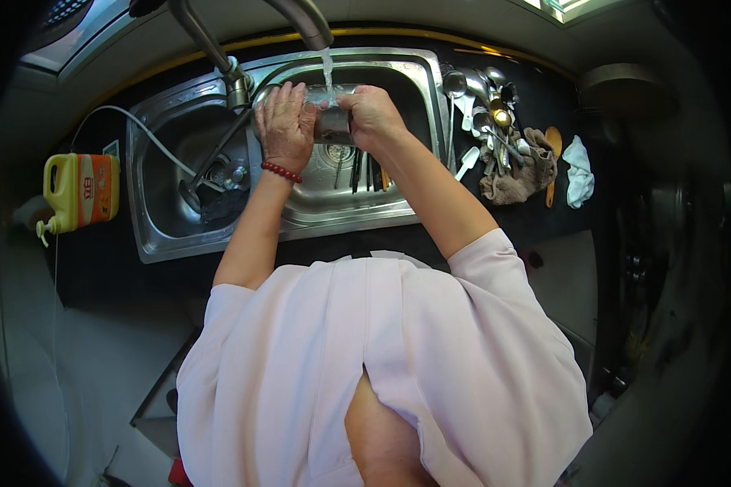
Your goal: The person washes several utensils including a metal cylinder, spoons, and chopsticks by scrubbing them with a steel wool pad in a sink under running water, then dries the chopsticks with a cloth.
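Observation:
A shiny metal cylinder, likely a utensil holder (333, 129), lies sideways over the right basin (304, 207) of a stainless steel sink. My left hand (286, 125) is laid over its left part, fingers stretched along the surface. At the other end my right hand (374, 119) grips it, thumb on top. Water (328, 68) runs from the faucet spout (314, 30) onto the cylinder between my hands. Several chopsticks (365, 173) lie on the basin floor below, beside the drain strainer (339, 153). The undersides of both hands are hidden.
In the left basin (164, 140) are a ladle (189, 195), a white hose (152, 137) and a dark cloth (224, 206). A yellow detergent jug (64, 182) stands left. Right of the sink lie piled spoons (493, 115), a brown cloth (518, 182) and a white cloth (579, 173).

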`<act>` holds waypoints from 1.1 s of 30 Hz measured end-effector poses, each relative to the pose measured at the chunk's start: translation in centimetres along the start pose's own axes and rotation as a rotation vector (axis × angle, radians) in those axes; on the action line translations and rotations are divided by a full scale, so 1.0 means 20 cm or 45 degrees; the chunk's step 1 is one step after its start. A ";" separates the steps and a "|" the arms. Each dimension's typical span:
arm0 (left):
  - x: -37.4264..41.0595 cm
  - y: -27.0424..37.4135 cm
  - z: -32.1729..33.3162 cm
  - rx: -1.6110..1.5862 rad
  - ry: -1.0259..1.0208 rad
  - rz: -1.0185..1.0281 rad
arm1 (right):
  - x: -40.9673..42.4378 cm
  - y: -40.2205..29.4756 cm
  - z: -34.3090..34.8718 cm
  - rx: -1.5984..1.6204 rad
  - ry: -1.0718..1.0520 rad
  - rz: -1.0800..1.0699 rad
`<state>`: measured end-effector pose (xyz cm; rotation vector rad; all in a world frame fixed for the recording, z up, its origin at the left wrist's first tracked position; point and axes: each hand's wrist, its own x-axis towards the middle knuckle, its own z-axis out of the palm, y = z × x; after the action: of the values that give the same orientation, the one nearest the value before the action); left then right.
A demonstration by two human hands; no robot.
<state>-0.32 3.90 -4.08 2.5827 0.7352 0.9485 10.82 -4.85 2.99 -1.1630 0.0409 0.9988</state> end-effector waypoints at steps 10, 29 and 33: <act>-0.04 0.19 0.04 -0.007 0.005 0.042 | -0.19 -0.08 -0.18 -0.247 -0.048 -0.314; 0.08 -0.19 -0.19 -1.436 -0.076 -1.133 | -0.40 -0.21 -0.41 -2.036 -0.217 -1.916; 0.09 -0.21 -0.18 -1.392 -0.007 -1.139 | -0.44 -0.19 -0.43 -2.044 -0.220 -1.951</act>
<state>-3.01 8.81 -2.30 1.1258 0.8852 0.7054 12.07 -17.15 6.44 -1.8393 -1.7874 -0.5324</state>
